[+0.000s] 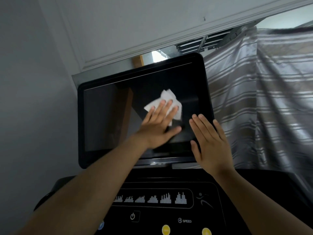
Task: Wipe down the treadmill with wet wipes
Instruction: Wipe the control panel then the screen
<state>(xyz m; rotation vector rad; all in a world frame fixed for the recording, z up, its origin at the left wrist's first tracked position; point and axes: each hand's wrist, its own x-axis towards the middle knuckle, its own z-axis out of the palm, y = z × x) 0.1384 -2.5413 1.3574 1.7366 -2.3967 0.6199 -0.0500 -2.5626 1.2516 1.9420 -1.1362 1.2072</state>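
Head view: one white wet wipe (166, 97) lies on the treadmill's dark screen (108, 119), right of centre, pressed under the left hand (157, 128), whose fingers are spread flat. The right hand (210, 143), fingers straight, covers the screen's lower right corner. The console (152, 214) below shows two yellow buttons (166, 229).

Wipe (166, 97) on screen (105, 119), under L hand (155, 129)
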